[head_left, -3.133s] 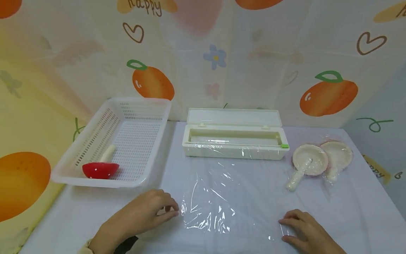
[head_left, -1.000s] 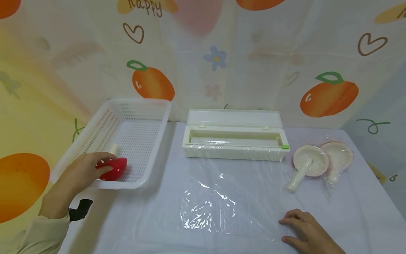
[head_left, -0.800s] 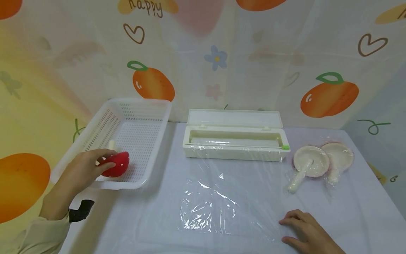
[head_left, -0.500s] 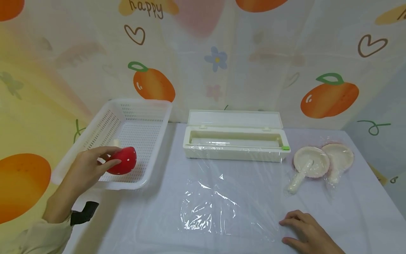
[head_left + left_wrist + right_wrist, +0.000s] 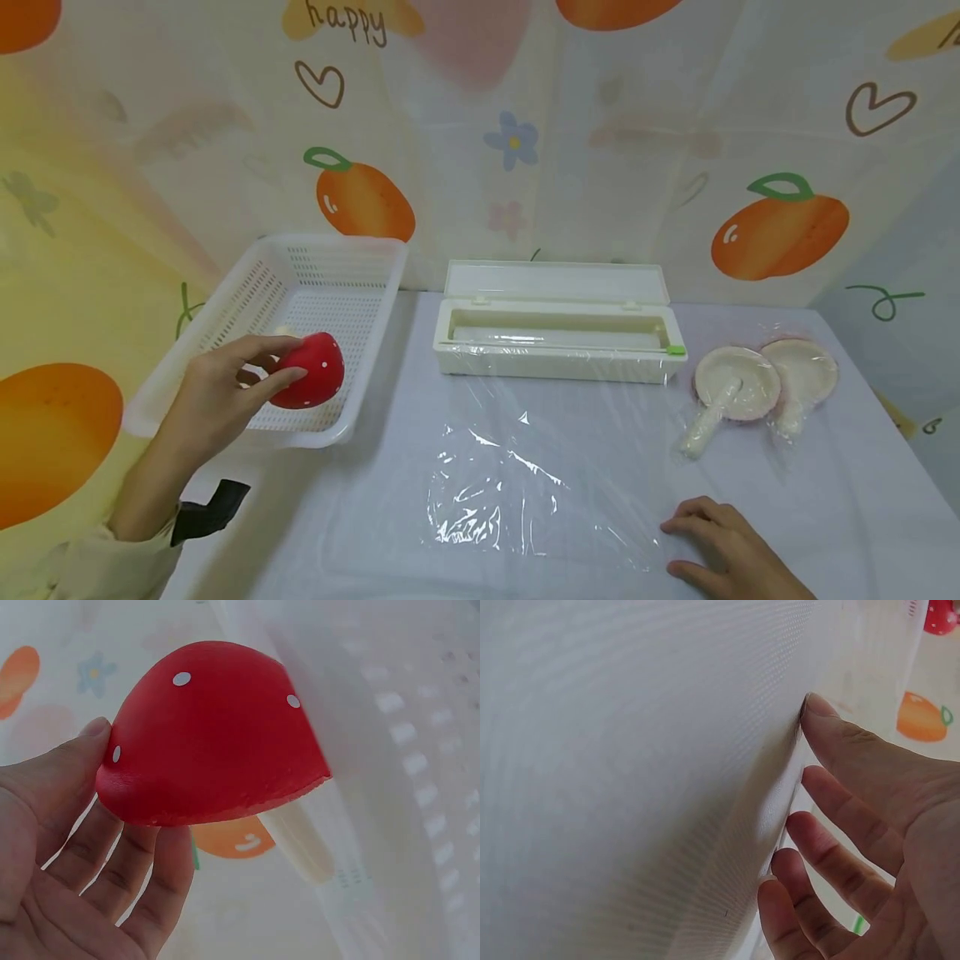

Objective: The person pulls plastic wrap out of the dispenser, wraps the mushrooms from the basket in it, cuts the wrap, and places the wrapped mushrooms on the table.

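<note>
My left hand (image 5: pixel 217 392) pinches a toy mushroom (image 5: pixel 318 375) by the rim of its red, white-dotted cap, over the front of the white basket. In the left wrist view the thumb lies on the mushroom cap (image 5: pixel 217 735) and the fingers are under its rim, with the pale stem pointing away. A sheet of cling film (image 5: pixel 495 483) is drawn out over the table from a white dispenser box (image 5: pixel 555 364). At the film's right edge, my right hand (image 5: pixel 720 542) rests its fingertips on the white cloth, fingers bent loosely and nothing between them.
The perforated white basket (image 5: pixel 375 358) stands at the left. Two mushrooms (image 5: pixel 738 383) wrapped in film lie overlapping on the right of the table. Behind the dispenser, its raised lid (image 5: pixel 555 282) leans near the fruit-printed backdrop (image 5: pixel 600 150).
My left hand left the film's edge, took hold of the mushroom in the basket and lifted it up and to the right. The right hand has stayed nearly still.
</note>
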The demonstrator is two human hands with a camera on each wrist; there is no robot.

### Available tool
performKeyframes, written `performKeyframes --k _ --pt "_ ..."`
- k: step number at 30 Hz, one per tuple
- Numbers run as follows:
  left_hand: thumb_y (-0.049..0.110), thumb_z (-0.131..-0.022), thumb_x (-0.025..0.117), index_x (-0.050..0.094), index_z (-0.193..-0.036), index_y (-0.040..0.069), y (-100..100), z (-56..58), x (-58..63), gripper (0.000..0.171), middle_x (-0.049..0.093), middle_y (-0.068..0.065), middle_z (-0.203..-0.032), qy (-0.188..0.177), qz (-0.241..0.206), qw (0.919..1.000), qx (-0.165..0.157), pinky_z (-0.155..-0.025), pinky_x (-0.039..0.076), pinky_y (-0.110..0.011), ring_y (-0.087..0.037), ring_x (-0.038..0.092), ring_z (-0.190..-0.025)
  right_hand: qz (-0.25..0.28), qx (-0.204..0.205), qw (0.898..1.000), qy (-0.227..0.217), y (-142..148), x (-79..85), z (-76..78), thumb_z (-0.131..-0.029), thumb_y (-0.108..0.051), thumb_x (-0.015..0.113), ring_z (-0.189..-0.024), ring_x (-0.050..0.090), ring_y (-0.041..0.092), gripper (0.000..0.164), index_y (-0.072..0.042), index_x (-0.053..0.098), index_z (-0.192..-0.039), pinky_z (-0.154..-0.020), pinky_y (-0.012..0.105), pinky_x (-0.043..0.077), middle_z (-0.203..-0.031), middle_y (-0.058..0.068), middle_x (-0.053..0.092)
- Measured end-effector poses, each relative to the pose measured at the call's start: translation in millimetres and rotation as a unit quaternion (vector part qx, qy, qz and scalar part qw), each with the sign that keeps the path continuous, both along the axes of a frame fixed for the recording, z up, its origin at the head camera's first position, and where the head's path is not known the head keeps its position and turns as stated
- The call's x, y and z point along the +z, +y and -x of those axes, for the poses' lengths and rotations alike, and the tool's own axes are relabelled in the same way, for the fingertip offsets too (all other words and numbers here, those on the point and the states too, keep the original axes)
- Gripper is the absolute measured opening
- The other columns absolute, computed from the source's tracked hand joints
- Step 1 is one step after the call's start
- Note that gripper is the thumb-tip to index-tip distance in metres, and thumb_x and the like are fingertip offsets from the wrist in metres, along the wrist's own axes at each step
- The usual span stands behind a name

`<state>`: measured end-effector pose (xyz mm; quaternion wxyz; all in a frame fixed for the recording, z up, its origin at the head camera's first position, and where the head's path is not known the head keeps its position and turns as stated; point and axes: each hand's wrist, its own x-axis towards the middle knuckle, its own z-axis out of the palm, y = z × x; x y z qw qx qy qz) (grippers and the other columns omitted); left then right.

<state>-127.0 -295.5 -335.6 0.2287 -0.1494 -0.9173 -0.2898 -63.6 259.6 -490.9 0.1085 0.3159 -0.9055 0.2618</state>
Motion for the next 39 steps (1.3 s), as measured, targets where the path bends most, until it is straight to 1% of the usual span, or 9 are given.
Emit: performKeyframes --k 5,11,15,18,23,27,31,35,39 --pt "-0.008 -0.071 0.082 0.072 -0.112 0.004 13.3 -4.5 7.6 0.044 0.073 -0.013 -0.097 0.008 -0.008 0.9998 -0.017 -0.069 0.047 -0.001 0.016 0.052 -0.082 -0.015 -0.004 1.000 -0.010 0.4 0.8 -0.4 -0.064 -0.030 0.091 -0.089 0.047 -0.003 0.040 -0.017 0.072 -0.097 -0.073 0.009 0.039 -0.098 -0.009 0.057" --pt "-0.007 -0.070 0.083 0.073 -0.110 0.006 31.9 -10.7 16.7 0.044 0.073 -0.009 -0.094 0.010 -0.014 0.9992 -0.037 -0.067 0.049 -0.004 0.012 0.056 -0.080 -0.016 -0.002 1.000 -0.007 0.0 1.8 -0.1 -0.064 -0.031 0.090 -0.088 0.047 -0.003 0.040 -0.017 0.072 -0.097 -0.072 0.012 0.040 -0.098 -0.008 0.058" --pt "-0.010 -0.068 0.083 0.073 -0.109 0.005 46.2 -13.5 21.0 0.045 0.073 -0.007 -0.094 0.017 -0.036 0.9973 -0.061 -0.067 0.051 -0.007 0.006 0.060 -0.078 -0.035 -0.019 0.999 -0.017 -1.0 3.9 -0.7 -0.064 -0.032 0.091 -0.088 0.048 -0.002 0.040 -0.017 0.073 -0.097 -0.072 0.016 0.044 -0.098 -0.009 0.058" --pt "-0.010 -0.070 0.082 0.072 -0.110 0.006 57.3 -14.7 22.7 0.044 0.072 -0.005 -0.095 0.010 -0.051 0.9957 -0.077 -0.067 0.053 -0.009 0.002 0.062 -0.076 -0.053 -0.031 0.998 -0.028 -1.1 5.1 -1.2 -0.065 -0.033 0.090 -0.089 0.048 -0.002 0.040 -0.017 0.073 -0.097 -0.071 0.020 0.046 -0.098 -0.008 0.058" --pt "-0.005 -0.076 0.081 0.072 -0.111 0.008 75.2 -15.6 20.5 0.038 0.071 -0.003 -0.099 -0.028 -0.058 0.9931 -0.098 -0.065 0.056 -0.016 -0.006 0.066 -0.073 -0.059 -0.030 0.997 -0.026 -1.2 5.5 -2.5 -0.064 -0.032 0.090 -0.089 0.049 -0.001 0.041 -0.016 0.073 -0.097 -0.071 0.022 0.047 -0.099 -0.008 0.058" --pt "0.000 -0.079 0.080 0.071 -0.112 0.009 91.0 -15.2 16.8 0.035 0.070 -0.005 -0.104 -0.075 -0.075 0.9891 -0.102 -0.067 0.057 -0.020 -0.012 0.068 -0.077 -0.058 -0.024 0.998 -0.023 0.1 4.9 -2.0 -0.065 -0.032 0.090 -0.088 0.049 -0.002 0.040 -0.016 0.073 -0.098 -0.070 0.022 0.047 -0.099 -0.008 0.058" --pt "0.006 -0.082 0.079 0.071 -0.115 0.010 108.3 -14.3 13.7 0.035 0.069 -0.008 -0.108 -0.126 -0.105 0.9816 -0.099 -0.070 0.059 -0.023 -0.017 0.069 -0.082 -0.055 -0.025 0.998 -0.012 1.4 3.8 -1.0 -0.064 -0.031 0.090 -0.088 0.049 -0.002 0.040 -0.016 0.073 -0.097 -0.070 0.020 0.046 -0.099 -0.009 0.058" --pt "0.009 -0.084 0.078 0.069 -0.119 0.011 121.9 -14.2 10.8 0.037 0.067 -0.010 -0.114 -0.167 -0.126 0.9733 -0.095 -0.071 0.060 -0.027 -0.018 0.068 -0.084 -0.058 -0.029 0.998 -0.016 1.5 2.8 -0.7 -0.065 -0.033 0.090 -0.088 0.049 -0.002 0.040 -0.017 0.073 -0.098 -0.070 0.022 0.047 -0.100 -0.010 0.058" --pt "0.006 -0.083 0.078 0.064 -0.127 0.010 131.2 -14.7 6.8 0.047 0.064 -0.010 -0.120 -0.198 -0.139 0.9625 -0.123 -0.075 0.060 -0.026 -0.019 0.066 -0.089 -0.062 -0.033 0.997 -0.014 1.2 3.2 -0.6 -0.066 -0.033 0.090 -0.089 0.049 -0.002 0.039 -0.018 0.073 -0.098 -0.071 0.022 0.047 -0.100 -0.011 0.057"
